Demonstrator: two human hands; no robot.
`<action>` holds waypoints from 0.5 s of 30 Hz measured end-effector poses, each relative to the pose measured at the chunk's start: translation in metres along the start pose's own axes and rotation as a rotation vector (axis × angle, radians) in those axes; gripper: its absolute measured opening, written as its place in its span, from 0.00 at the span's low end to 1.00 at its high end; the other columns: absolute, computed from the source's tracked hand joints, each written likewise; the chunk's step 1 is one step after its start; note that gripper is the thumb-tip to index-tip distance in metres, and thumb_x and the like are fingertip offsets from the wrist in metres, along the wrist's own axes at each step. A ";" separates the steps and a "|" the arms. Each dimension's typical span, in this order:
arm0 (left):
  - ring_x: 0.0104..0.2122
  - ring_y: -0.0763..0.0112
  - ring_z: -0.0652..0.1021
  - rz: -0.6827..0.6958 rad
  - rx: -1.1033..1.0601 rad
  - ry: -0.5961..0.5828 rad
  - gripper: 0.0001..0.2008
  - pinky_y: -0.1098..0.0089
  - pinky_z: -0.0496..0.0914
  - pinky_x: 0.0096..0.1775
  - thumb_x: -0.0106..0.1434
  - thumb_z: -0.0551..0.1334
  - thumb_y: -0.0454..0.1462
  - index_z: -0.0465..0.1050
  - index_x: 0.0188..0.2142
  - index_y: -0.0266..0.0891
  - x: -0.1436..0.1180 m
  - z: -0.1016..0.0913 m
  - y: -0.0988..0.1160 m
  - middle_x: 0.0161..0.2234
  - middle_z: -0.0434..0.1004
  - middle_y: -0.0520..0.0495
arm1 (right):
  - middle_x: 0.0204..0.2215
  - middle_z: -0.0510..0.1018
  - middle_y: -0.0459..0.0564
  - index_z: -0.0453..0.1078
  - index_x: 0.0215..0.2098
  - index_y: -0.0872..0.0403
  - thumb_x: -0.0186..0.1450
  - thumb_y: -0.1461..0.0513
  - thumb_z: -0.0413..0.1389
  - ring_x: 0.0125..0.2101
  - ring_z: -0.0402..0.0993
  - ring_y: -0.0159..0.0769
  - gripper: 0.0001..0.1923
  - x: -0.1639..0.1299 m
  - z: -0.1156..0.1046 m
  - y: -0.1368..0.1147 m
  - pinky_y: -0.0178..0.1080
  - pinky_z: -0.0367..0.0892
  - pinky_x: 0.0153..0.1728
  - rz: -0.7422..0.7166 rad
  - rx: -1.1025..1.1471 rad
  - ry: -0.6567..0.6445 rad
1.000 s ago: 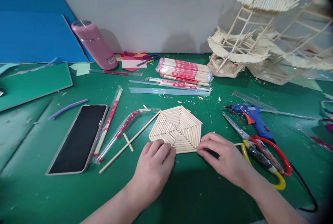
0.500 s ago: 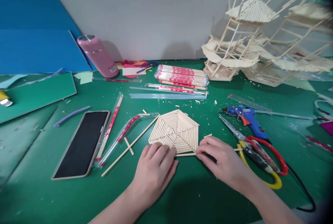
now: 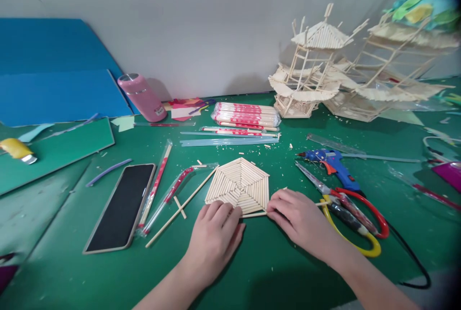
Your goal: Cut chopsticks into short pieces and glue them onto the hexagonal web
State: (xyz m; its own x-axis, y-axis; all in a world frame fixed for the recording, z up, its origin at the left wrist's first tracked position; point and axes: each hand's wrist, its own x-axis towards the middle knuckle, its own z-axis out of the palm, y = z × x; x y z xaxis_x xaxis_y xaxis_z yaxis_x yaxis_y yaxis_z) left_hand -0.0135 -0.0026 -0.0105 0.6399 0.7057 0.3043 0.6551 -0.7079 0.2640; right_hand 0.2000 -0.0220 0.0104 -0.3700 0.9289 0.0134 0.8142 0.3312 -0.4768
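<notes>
A hexagonal panel of thin wooden sticks [image 3: 239,183], laid in a spiral, lies flat on the green table. My left hand [image 3: 216,228] bends its fingers over the panel's lower left edge, fingertips pressed close together and covering that corner. At the lower right corner, my right hand [image 3: 297,216] pinches a thin wooden stick [image 3: 254,214] lying along the front edge. A stick end [image 3: 321,203] shows beyond my right hand; whether it is the same stick is hidden. To the left, a long stick [image 3: 180,209] crosses a short piece [image 3: 180,207].
Scissors [image 3: 334,195] and a blue glue gun [image 3: 331,161] lie right. A phone [image 3: 120,209] and wrapped chopsticks [image 3: 155,185] lie left. Behind are a chopstick bundle [image 3: 247,115], glue sticks [image 3: 230,142], a pink bottle [image 3: 143,99] and stick-built pavilion models [image 3: 306,77].
The camera view has tilted up and shifted slightly, so the things appear a little displaced. Both hands keep nearly the same hold at the panel's front edge.
</notes>
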 end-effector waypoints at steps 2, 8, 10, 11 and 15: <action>0.33 0.63 0.70 -0.007 0.021 -0.022 0.08 0.62 0.66 0.35 0.62 0.53 0.34 0.68 0.40 0.38 0.001 -0.001 0.001 0.32 0.70 0.46 | 0.31 0.71 0.47 0.67 0.32 0.53 0.65 0.64 0.47 0.34 0.66 0.35 0.08 0.002 0.000 0.000 0.40 0.59 0.35 -0.001 -0.023 -0.004; 0.34 0.63 0.69 -0.031 0.030 -0.059 0.08 0.62 0.65 0.35 0.62 0.52 0.33 0.67 0.39 0.39 0.000 0.001 0.001 0.33 0.70 0.46 | 0.31 0.71 0.47 0.66 0.32 0.52 0.66 0.64 0.46 0.31 0.67 0.34 0.08 0.003 0.000 0.000 0.39 0.59 0.32 0.004 -0.056 -0.024; 0.34 0.63 0.69 -0.030 0.009 -0.055 0.08 0.62 0.65 0.35 0.62 0.52 0.33 0.67 0.40 0.39 -0.001 0.002 0.000 0.34 0.70 0.46 | 0.32 0.70 0.47 0.66 0.33 0.52 0.66 0.65 0.46 0.31 0.67 0.34 0.08 0.003 0.001 0.001 0.39 0.59 0.32 0.008 -0.054 -0.026; 0.34 0.63 0.69 -0.032 -0.005 -0.052 0.08 0.62 0.65 0.35 0.62 0.52 0.33 0.67 0.40 0.38 -0.002 0.003 0.000 0.34 0.70 0.46 | 0.32 0.70 0.47 0.66 0.33 0.52 0.66 0.65 0.46 0.31 0.67 0.34 0.08 0.003 0.001 0.001 0.39 0.59 0.32 0.009 -0.050 -0.028; 0.36 0.63 0.69 -0.051 -0.084 -0.031 0.07 0.62 0.66 0.37 0.62 0.53 0.32 0.67 0.38 0.38 -0.005 0.004 -0.002 0.35 0.69 0.45 | 0.33 0.69 0.46 0.66 0.34 0.52 0.66 0.64 0.46 0.33 0.67 0.33 0.08 0.004 0.003 0.004 0.38 0.61 0.34 0.007 -0.007 -0.027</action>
State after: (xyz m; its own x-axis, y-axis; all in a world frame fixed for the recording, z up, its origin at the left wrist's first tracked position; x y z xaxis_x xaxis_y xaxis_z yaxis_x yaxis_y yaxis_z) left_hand -0.0166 -0.0048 -0.0165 0.6194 0.7406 0.2605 0.6522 -0.6702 0.3543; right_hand 0.2007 -0.0177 0.0053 -0.3762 0.9264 -0.0138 0.8198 0.3258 -0.4710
